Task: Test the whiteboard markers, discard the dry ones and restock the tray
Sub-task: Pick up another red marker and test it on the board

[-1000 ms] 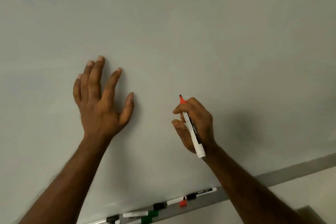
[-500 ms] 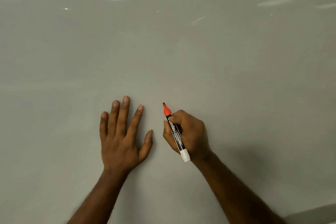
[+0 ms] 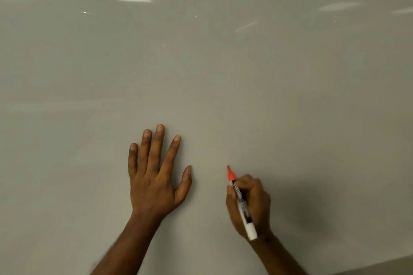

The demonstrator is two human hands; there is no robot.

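The left hand [image 3: 154, 183] lies flat against the whiteboard [image 3: 223, 73], fingers straight and spread, its grip released and holding nothing. Just right of its thumb, and apart from it, the uncapped red whiteboard marker [image 3: 241, 202] points up and left with its dark tip at the board. I cannot tell whether it touches, and no stroke shows. The right hand [image 3: 257, 203] has its grip clenched around the barrel's middle, the white tail end jutting below. The marker looks light, stiff and smooth; holding nearer the red collar should steady the tip.
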